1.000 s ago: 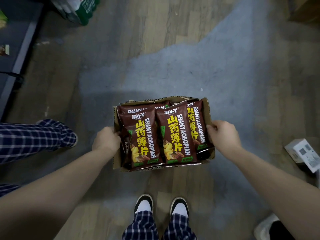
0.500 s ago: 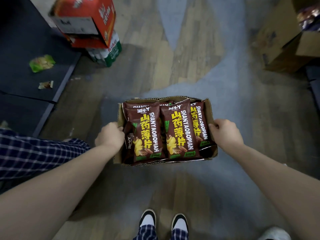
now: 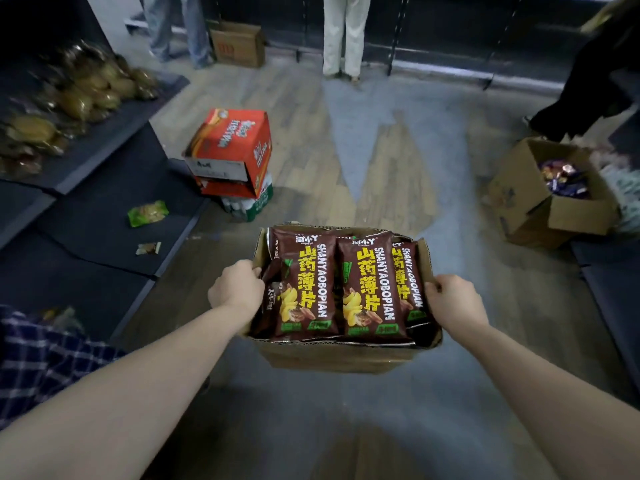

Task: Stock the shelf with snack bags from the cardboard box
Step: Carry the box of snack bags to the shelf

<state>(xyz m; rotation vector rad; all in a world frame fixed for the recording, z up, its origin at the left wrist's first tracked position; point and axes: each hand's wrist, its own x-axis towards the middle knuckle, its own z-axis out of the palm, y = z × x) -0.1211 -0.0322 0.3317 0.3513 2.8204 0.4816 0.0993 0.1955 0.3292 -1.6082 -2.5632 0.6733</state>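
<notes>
A cardboard box (image 3: 332,356) hangs in front of me above the floor, filled with several brown snack bags (image 3: 308,285) printed with yellow characters. My left hand (image 3: 237,289) grips the box's left wall. On the opposite wall my right hand (image 3: 455,301) is closed over the rim. Dark shelves (image 3: 104,223) run along the left, the lower ones nearly bare, an upper one holding several yellowish bags (image 3: 79,95).
Stacked red cartons (image 3: 230,150) stand on the floor ahead left. An open cardboard box (image 3: 540,199) of purple packets sits at right. A green packet (image 3: 147,213) lies on the left shelf. People stand at the back by another box (image 3: 237,45), and one bends at far right.
The box has risen with both hands on it, and my view has tilted up from the floor and my feet to the aisle, the shelves and the people.
</notes>
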